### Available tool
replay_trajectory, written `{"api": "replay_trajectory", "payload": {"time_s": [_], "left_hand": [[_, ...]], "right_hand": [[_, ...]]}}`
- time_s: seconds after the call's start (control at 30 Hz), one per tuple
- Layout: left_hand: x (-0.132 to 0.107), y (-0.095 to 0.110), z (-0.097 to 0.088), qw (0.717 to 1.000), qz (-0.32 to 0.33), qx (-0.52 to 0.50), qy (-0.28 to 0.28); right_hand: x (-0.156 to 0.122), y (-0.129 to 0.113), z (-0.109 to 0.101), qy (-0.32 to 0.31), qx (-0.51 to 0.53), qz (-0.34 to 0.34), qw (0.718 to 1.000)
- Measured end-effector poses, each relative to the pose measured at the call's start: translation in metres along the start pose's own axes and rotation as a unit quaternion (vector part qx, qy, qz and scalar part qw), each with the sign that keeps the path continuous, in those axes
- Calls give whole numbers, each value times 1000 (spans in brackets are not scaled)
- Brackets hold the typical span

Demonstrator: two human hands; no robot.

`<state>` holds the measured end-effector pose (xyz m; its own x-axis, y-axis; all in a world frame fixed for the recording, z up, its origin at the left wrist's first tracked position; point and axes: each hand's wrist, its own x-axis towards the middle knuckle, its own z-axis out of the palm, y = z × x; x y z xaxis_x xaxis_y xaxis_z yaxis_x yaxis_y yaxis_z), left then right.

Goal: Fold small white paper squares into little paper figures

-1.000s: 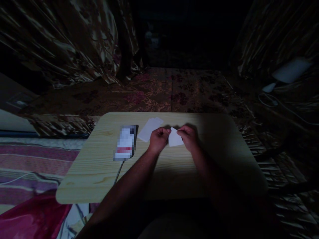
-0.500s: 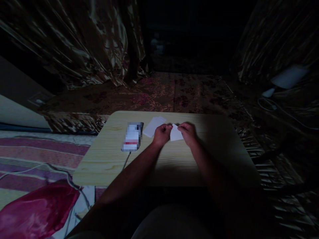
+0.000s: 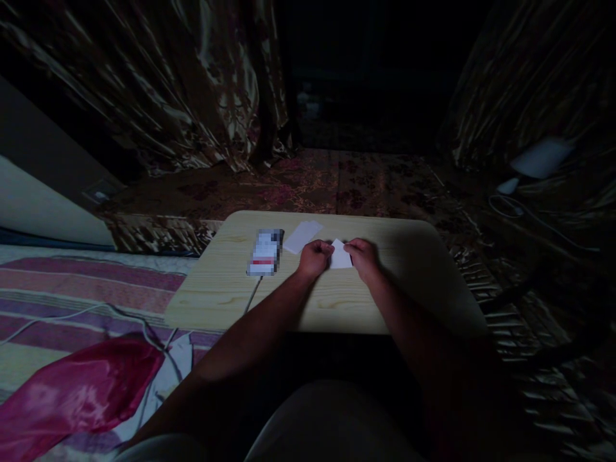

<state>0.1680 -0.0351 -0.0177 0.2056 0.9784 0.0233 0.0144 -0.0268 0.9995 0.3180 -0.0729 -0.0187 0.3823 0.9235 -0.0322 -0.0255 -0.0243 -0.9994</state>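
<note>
A small white sheet of paper (image 3: 341, 257) with a pointed top is held between my two hands, low over the wooden table (image 3: 269, 308). My left hand (image 3: 315, 258) pinches its left side with thumb and fingers. On the opposite side my right hand (image 3: 362, 258) grips the sheet near the upper right edge. Several white paper sheets (image 3: 302, 235) lie loosely stacked just beyond my left hand. To their left rests a phone (image 3: 265, 252), its screen blurred out, with a cable (image 3: 253, 295) running from its near end.
A bed with a striped cover (image 3: 91, 282) is at the left, with a shiny pink cloth or bag (image 3: 81, 391) on it. Patterned fabric (image 3: 332, 173) covers the ledge behind the table. A white lamp (image 3: 543, 157) stands at the right in dim light.
The view has shifted a little, so the table and phone appear slightly higher and smaller. Both hands stay on the paper, which now shows a more pointed top between them.
</note>
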Motion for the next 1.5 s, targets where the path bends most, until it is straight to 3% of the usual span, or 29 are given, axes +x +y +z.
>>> {"api": "replay_trajectory", "payload": {"time_s": [0.13, 0.27, 0.5, 0.7, 0.83, 1.0, 1.13, 1.23, 1.33, 1.5], "left_hand": [[-19, 13, -3, 996, -21, -56, -64], [-33, 31, -9, 995, -12, -48, -89], [-68, 45, -17, 989, -24, -144, 9], [-98, 48, -27, 987, -36, -155, 30], [-105, 47, -35, 990, -20, -139, -15], [-94, 50, -42, 992, -23, -107, -61], [-75, 53, -40, 995, -15, -78, -64], [-54, 50, -37, 994, -5, -43, -101], [-28, 44, -33, 991, 2, -5, -133], [20, 34, -23, 994, 11, -9, -112]], "right_hand": [[-23, -13, -7, -28, -18, -7, 999], [-41, -31, -10, -100, -61, -28, 993], [-81, -45, -7, -138, -31, -27, 990], [-108, -46, -1, -66, -19, -43, 997], [-109, -49, -2, -57, -38, -70, 995], [-99, -58, -6, -132, -118, -68, 982], [-79, -67, -4, -83, -115, -78, 987], [-57, -71, -1, -54, -109, -80, 989], [-28, -70, 0, -61, -115, -73, 989], [19, -53, 1, -82, -79, -62, 992]]}}
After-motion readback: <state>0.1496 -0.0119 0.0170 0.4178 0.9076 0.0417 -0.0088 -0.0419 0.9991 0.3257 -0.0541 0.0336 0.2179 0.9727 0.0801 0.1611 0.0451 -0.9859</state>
